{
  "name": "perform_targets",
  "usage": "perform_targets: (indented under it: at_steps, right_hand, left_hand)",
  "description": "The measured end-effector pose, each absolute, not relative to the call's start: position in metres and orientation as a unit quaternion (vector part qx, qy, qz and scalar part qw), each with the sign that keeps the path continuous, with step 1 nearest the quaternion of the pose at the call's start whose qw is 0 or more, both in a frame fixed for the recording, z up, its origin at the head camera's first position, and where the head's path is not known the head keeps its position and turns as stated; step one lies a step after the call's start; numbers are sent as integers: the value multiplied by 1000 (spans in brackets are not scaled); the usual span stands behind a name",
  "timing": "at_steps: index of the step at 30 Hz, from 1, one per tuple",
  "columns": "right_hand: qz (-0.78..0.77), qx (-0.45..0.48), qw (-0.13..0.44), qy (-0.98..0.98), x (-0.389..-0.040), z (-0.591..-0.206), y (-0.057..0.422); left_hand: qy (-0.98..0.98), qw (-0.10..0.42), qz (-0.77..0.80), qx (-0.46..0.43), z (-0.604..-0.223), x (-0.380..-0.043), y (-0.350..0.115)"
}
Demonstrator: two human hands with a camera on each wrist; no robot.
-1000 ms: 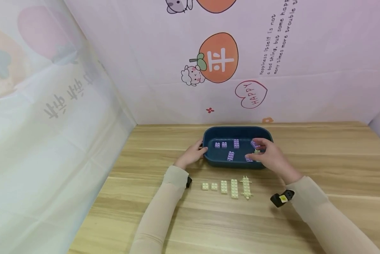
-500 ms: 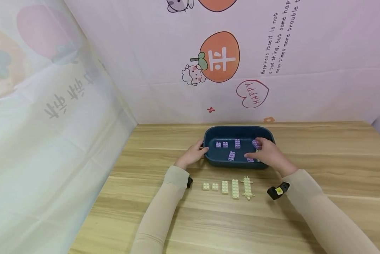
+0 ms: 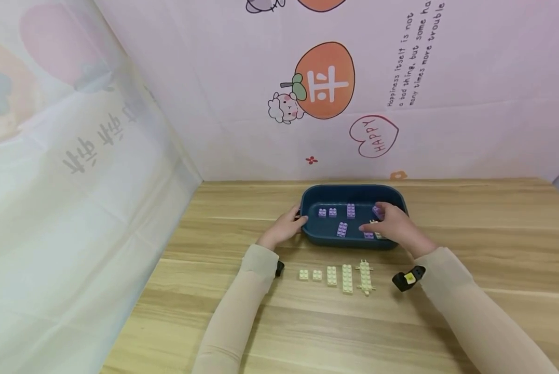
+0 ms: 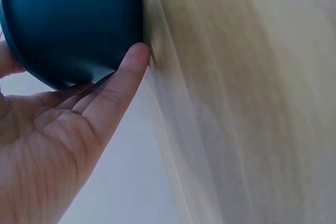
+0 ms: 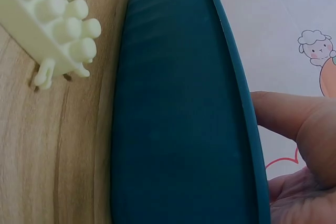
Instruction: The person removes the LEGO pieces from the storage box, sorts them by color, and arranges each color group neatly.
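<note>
A dark teal tray [image 3: 344,242] stands on the wooden table with several purple bricks [image 3: 342,229] in it. My left hand [image 3: 283,228] holds the tray's left end, thumb over the rim and fingers against the outer wall [image 4: 68,19]. Inside the tray's right end, my right hand [image 3: 398,228] has thumb and fingers spread apart. Its fingers are by a purple brick [image 3: 377,210]; its thumb is above another purple brick [image 3: 368,235]. Pale yellow pieces [image 3: 378,235] lie partly hidden beneath this hand. In the right wrist view, the tray wall hides the fingertips.
In front of the tray, pale yellow bricks [image 3: 346,279] are lined up in a row. At the row's right end lies a yellow piece with side pegs [image 3: 365,276]. A printed cloth [image 3: 242,114] hangs behind the table, and another pale cloth [image 3: 73,234] at left.
My right hand has shifted slightly left and its fingers have moved lower into the tray. The left hand stays on the tray's end. The head view has tilted a little.
</note>
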State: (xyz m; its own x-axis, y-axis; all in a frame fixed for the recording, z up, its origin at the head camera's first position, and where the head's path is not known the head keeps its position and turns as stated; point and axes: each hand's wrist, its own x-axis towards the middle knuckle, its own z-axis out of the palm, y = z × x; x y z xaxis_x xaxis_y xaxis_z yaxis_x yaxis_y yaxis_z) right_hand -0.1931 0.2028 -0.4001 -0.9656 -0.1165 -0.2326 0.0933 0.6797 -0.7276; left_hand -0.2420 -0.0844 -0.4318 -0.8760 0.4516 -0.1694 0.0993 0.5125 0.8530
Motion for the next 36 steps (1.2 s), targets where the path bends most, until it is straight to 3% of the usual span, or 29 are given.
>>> perform_targets:
  at_steps: [15, 25, 36]
  right_hand:
    - [-346, -52, 158, 923, -194, -393, 204]
    - [-439, -25, 181, 880, -192, -396, 199]
    - [-348, -94, 139, 922, -198, -404, 204]
  left_hand:
    - [850, 186, 465, 165, -429, -243, -83]
    - [847, 186, 465, 177, -430, -242, -84]
    - [844, 185, 471, 176, -433, -243, -84]
